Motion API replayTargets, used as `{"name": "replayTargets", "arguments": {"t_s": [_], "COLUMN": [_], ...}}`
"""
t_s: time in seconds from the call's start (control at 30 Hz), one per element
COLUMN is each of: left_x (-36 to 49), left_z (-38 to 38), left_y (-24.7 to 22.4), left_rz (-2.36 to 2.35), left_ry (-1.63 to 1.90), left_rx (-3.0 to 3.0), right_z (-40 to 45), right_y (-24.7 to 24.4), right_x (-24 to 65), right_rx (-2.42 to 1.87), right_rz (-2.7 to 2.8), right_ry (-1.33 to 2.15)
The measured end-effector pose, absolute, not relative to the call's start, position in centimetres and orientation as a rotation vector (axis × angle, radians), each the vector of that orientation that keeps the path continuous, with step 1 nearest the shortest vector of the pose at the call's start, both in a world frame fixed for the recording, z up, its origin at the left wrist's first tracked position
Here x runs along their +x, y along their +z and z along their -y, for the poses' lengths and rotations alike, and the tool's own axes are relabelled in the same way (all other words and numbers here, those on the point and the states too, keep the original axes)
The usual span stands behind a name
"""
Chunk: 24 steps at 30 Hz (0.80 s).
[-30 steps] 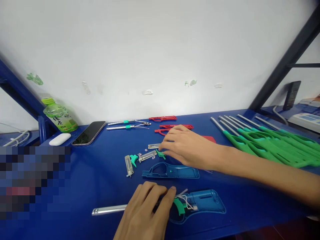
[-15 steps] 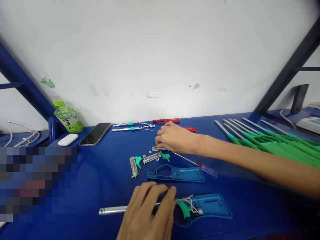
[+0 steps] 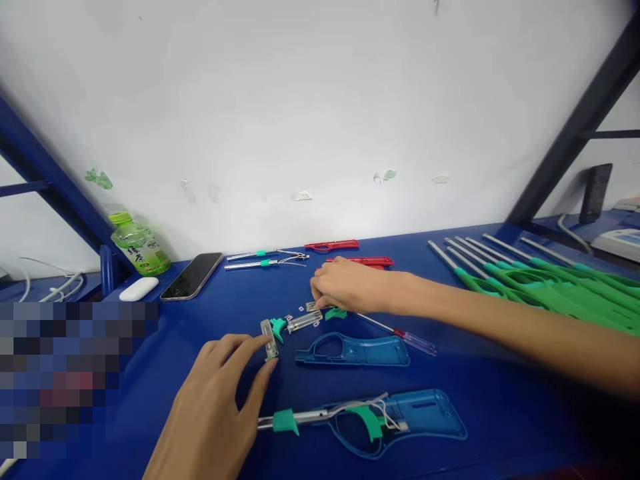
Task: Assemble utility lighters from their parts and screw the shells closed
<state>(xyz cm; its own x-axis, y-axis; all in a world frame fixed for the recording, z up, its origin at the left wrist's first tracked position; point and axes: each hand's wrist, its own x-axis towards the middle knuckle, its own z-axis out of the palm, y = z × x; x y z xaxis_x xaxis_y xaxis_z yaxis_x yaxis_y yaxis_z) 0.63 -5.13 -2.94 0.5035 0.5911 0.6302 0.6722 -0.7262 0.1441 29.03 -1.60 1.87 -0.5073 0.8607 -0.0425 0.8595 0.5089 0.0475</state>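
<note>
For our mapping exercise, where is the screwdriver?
In the head view, the screwdriver lies right of centre, between the right forearm and the farther blue shell.

The left hand [image 3: 215, 393], toward the near edge of the worktop [image 3: 240, 300], is bare, with long, slim fingers [image 3: 250, 349], a slender thumb [image 3: 259, 387], softly rounded knuckles and a broad, smooth back that runs out of view at the bottom. The right hand [image 3: 345, 287], nearer the worktop's far edge, is bare too, with low knuckles and its fingertips too small to tell in detail. The right forearm [image 3: 490, 320] is likewise bare from wrist to right border of the view: long, slender, smooth in outline and widening gently away from the hand.
</note>
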Motion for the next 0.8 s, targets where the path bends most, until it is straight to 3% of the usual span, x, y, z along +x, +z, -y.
{"name": "replayTargets", "arguments": {"t_s": [0.1, 0.6, 0.8], "left_x": [1.2, 7.8, 8.5], "left_z": [5.2, 1.0, 1.0], "left_y": [-2.7, -0.4, -0.9], "left_rz": [1.027, 0.829, 0.83], "left_ry": [-1.011, -0.12, 0.115], "left_rx": [-2.648, -2.831, -2.763], "right_z": [1.7, 8.7, 13.6], "right_y": [2.1, 5.4, 4.2], "right_x": [29.1, 33.5, 33.4], "right_rx": [1.545, 1.88, 2.315], "right_rz": [-2.69, -3.127, -3.151], "right_ry": [-0.04, -0.208, -0.107]}}
